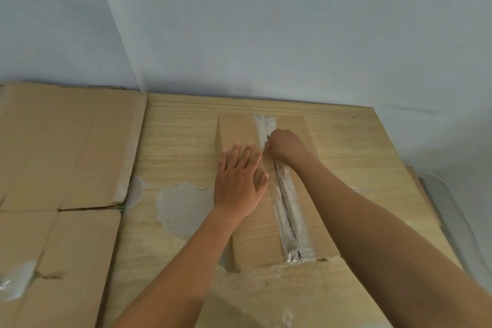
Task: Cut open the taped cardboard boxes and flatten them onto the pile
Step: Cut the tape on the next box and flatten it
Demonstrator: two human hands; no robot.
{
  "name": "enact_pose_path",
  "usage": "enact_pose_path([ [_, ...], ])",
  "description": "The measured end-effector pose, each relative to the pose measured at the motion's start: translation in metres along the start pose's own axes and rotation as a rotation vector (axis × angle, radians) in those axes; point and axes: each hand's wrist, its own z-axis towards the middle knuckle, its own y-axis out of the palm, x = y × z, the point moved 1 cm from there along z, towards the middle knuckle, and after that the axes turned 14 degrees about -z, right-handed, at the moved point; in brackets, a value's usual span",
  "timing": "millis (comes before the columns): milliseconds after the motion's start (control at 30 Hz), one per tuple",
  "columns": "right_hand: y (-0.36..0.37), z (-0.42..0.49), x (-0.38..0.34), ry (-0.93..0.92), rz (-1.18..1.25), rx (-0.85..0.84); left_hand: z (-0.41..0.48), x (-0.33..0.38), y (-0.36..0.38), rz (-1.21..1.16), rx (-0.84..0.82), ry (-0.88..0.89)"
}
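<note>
finds cardboard box (250, 242) lying on wooden table (181, 128), near stretch of tape seam (288, 216) slit to a dark line. records left hand (239, 181) spread flat, fingers straight, pressing the left flap just beside the seam. records right hand (286, 146) fisted round a small cutter (267, 137) on the seam, far stretch uncut. flags likely hazard: blade slipping sideways toward those close fingers, or snagging in bunched tape. notes flattened pile (61, 154) off left.

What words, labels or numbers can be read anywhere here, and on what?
None: no text shows anywhere.
The taped box, its tape, the flattened cardboard, the wooden table and the wall are all blank.
The blade tip in the right hand is too small to tell.
</note>
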Motion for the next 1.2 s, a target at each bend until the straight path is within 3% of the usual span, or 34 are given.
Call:
enact_pose_path([
  [667,0.034,-0.147,0.03,-0.063,-0.253,-0.339,0.0,0.004,-0.007,0.0,-0.05,-0.048],
  [1000,0.06,-0.223,0.047,0.028,-0.091,-0.248,0.001,0.006,-0.007,0.024,-0.086,-0.057],
  [1133,0.068,-0.246,0.055,-0.013,-0.15,-0.304,0.0,0.004,-0.007,0.013,-0.073,-0.043],
  [1200,0.077,-0.251,0.061,0.024,-0.132,-0.197,0.0,0.001,-0.007,-0.018,-0.054,-0.02],
])
